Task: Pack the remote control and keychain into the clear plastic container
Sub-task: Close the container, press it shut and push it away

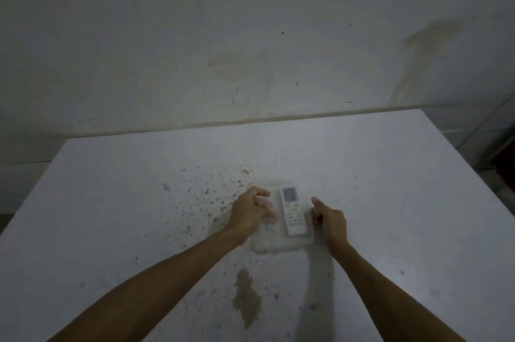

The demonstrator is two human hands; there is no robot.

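Observation:
A clear plastic container (274, 244) lies flat on the white table (390, 174), in front of me. Inside it, along the right side, a white remote control (292, 210) lies face up with its small screen at the far end. My left hand (250, 212) rests on the container's left side with the fingers curled over its top. My right hand (330, 219) presses against the container's right edge, index finger stretched forward. No keychain is visible; my left hand hides part of the container.
Brown specks (211, 196) dot the table left of the container, and a brown stain (246, 297) lies nearer to me. A stained wall (250, 48) rises just behind the table's far edge. The table's right edge (473, 163) drops off.

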